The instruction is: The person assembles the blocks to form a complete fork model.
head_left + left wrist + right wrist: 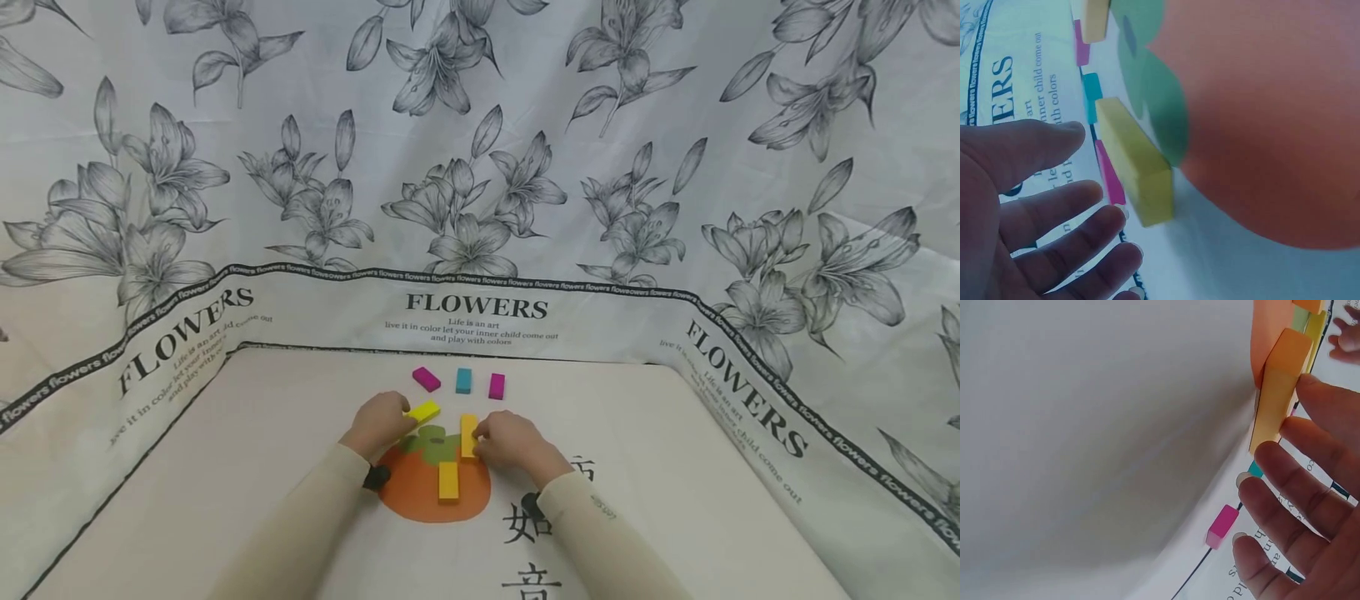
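Observation:
My left hand (378, 423) is beside a yellow block (425, 412) that lies aslant at the upper left of an orange fruit picture. In the left wrist view its fingers (1088, 219) are spread and loosely bent, with the yellow block (1135, 162) just past their tips. My right hand (513, 446) is at the right side of an orange-yellow block (468, 435). Thumb and index fingertips meet that block's edge in the right wrist view, while the other fingers (1291, 506) stretch out loosely. Another orange-yellow block (448, 482) lies on the fruit picture (405, 496).
Behind the hands a magenta block (427, 378), a blue block (463, 381) and a second magenta block (497, 386) form a loose row. The pale tabletop cover (300, 400) bears black printed characters at right. A flower-print cloth (480, 208) hangs behind and along the sides.

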Demonstrator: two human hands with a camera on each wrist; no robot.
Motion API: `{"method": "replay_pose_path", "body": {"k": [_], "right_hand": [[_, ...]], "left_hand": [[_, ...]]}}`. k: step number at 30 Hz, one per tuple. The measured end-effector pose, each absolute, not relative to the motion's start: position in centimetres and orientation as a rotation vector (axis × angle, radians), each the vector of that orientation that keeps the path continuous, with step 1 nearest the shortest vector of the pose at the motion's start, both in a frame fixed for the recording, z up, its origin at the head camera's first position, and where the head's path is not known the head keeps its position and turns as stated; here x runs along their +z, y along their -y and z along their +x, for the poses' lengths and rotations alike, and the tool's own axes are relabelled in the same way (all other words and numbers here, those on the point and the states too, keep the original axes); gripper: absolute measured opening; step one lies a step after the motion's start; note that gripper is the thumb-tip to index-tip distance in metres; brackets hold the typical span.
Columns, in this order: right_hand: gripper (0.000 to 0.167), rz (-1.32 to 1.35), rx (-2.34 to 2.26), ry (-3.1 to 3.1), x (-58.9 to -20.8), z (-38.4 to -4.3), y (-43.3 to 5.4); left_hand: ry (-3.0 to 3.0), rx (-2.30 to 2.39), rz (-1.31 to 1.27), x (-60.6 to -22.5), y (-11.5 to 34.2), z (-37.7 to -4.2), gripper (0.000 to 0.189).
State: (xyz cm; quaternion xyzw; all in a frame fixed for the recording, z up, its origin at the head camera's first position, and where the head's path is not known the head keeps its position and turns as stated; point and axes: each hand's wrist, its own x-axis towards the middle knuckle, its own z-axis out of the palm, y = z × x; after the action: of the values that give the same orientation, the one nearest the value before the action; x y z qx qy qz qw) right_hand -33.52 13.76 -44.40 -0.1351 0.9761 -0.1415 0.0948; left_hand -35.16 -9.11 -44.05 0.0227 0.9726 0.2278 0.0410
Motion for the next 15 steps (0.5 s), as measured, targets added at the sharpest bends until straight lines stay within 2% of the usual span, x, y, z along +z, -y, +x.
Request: {"method": "replay_pose_path", "body": {"k": [8,15], "right_hand": [[0.031,-0.340,-0.499,-2.858,-44.1,-33.3,-13.8],[0.030,-0.420,-0.402,-2.875,-43.9,-33.4,-13.7]], "left_hand": [[-2.942,0.749,0.017,-44.8,9.9,-34.4,0.041],[-2.926,0.790,0.061,-45.3,10.4,-34.7,0.041]]}}
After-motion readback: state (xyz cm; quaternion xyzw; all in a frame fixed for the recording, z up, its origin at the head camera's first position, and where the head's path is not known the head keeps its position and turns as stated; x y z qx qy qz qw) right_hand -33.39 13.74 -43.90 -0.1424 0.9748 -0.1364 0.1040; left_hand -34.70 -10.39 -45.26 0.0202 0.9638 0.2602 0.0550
